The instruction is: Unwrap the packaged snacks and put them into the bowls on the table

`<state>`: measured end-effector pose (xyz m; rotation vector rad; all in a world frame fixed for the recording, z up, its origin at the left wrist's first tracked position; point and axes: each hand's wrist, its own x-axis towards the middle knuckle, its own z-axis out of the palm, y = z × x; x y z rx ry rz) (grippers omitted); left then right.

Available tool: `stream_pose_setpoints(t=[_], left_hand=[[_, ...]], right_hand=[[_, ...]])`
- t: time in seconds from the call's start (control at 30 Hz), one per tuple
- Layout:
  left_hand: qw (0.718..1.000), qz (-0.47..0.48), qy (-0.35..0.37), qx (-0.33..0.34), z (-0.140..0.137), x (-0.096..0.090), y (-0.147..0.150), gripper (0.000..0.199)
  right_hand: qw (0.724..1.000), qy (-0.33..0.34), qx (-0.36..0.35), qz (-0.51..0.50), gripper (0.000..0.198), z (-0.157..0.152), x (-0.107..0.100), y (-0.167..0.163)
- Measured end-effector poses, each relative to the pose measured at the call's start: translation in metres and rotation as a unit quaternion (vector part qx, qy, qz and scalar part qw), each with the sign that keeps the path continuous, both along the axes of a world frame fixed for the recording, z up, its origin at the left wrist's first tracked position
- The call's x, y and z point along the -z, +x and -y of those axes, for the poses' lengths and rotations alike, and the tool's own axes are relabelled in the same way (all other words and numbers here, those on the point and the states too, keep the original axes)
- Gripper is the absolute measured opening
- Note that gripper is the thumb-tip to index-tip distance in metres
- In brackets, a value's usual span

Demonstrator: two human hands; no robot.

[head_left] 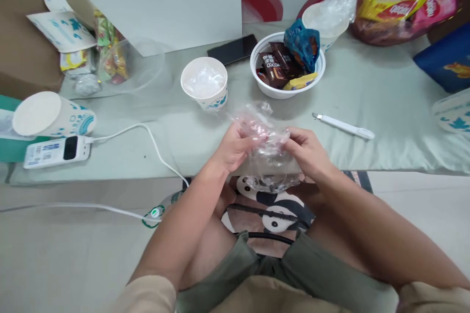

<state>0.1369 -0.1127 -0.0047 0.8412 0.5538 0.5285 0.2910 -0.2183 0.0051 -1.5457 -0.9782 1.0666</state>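
Observation:
A crumpled clear plastic bag (266,149) is stretched between my two hands at the table's front edge, its lower part hanging over my lap. My left hand (235,146) pinches the bag's left side, fingers closed. On the right side, my right hand (306,151) grips it between thumb and fingers. Just beyond stands a paper cup (211,102) with clear plastic stuffed inside. A white bowl (273,92) behind my hands holds brown, blue and yellow snack packets. To the right lies a white utility knife (345,126).
A dark phone (233,50) lies behind the cup. At left, a white power bank (57,151) with a white cable (147,129) sits beside a tipped paper cup (55,113). Another plastic-stuffed cup (325,22) and a bag of snacks (400,10) stand at the back right.

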Motion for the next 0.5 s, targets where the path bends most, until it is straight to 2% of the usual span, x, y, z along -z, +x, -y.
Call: stream_pose_setpoints(t=[0.1, 0.2, 0.3, 0.43, 0.5], left_hand=[[0.999, -0.029, 0.031, 0.004, -0.004, 0.003, 0.001, 0.050], [0.998, -0.039, 0.041, -0.008, -0.005, 0.002, 0.004, 0.053], [0.995, -0.033, 0.058, -0.074, -0.009, -0.002, 0.005, 0.055], [0.983, -0.006, 0.072, -0.172, -0.019, -0.009, -0.002, 0.055], [0.982, 0.015, 0.056, -0.178, -0.021, -0.013, -0.006, 0.052]], right_hand=[[0.999, 0.032, -0.005, 0.033, 0.041, -0.006, 0.002, 0.001], [0.999, 0.005, -0.027, 0.035, 0.030, -0.009, 0.001, 0.000], [0.999, -0.001, 0.003, 0.038, 0.032, -0.008, -0.001, 0.002], [0.996, 0.031, 0.071, 0.041, 0.036, -0.003, 0.001, 0.014], [0.996, 0.052, 0.076, 0.004, 0.038, -0.002, 0.003, 0.019]])
